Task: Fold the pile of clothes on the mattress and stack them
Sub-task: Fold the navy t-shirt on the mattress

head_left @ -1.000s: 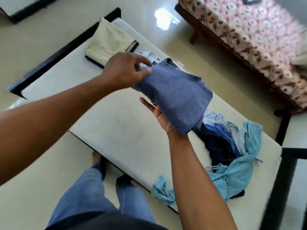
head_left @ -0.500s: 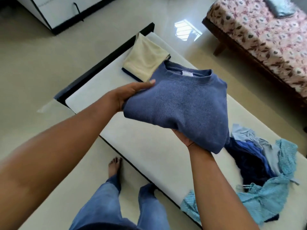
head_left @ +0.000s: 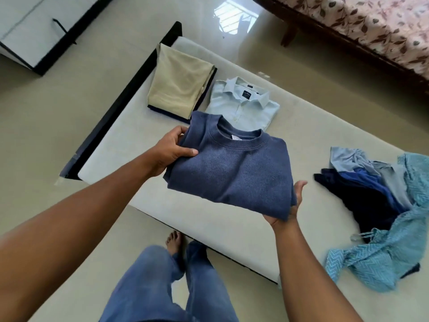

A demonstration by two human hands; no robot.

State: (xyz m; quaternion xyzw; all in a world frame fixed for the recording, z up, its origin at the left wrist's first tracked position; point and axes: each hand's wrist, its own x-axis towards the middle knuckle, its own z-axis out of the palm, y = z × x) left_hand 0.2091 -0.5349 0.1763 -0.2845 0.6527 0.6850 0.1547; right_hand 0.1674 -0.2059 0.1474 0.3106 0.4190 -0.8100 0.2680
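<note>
Over the pale mattress (head_left: 301,126), your left hand (head_left: 171,149) pinches a folded knit sweater (head_left: 232,168); your flat right hand (head_left: 299,194) supports it.

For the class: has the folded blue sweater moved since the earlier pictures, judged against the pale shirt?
Yes. The blue sweater covered the pale shirt half a second ago. Now it sits nearer the person, leaving the shirt mostly uncovered.

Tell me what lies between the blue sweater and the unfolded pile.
Head view: only bare mattress separates the blue sweater from the unfolded pile; the right hand cups the sweater's edge.
</note>
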